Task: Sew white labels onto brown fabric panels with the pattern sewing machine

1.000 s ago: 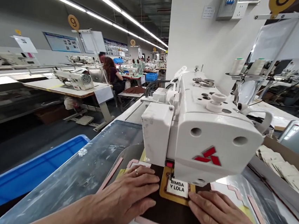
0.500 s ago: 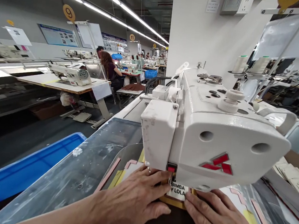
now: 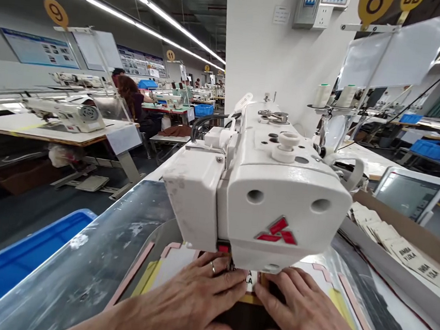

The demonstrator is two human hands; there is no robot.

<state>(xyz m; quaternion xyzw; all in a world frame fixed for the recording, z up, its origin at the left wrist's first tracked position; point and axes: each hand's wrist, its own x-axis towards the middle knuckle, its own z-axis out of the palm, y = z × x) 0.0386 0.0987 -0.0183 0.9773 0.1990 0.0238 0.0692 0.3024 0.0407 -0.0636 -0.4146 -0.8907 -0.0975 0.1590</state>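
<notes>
A white sewing machine head (image 3: 286,202) with a red emblem stands over the work. Below its needle area lies a white label (image 3: 249,283) with black lettering, partly covered by fingers, inside a yellowish frame edge (image 3: 250,298). Dark brown material (image 3: 244,318) shows between my hands. My left hand (image 3: 196,292), with a ring on one finger, rests flat with its fingertips at the label's left side. On the other side, my right hand (image 3: 303,308) lies flat, fingers spread, touching the frame's right edge. Both thumbs point inward over the brown material.
To the right, a cardboard box (image 3: 402,250) holds several printed labels (image 3: 406,251), with a tablet-like screen (image 3: 412,191) behind it. A blue bin (image 3: 20,255) sits at lower left. Thread cones (image 3: 345,96) stand behind the machine. A person (image 3: 130,102) sits farther back.
The view has swung to the right, bringing the label box and screen into sight. My hands have drawn closer together, and my left fingers cover more of the label.
</notes>
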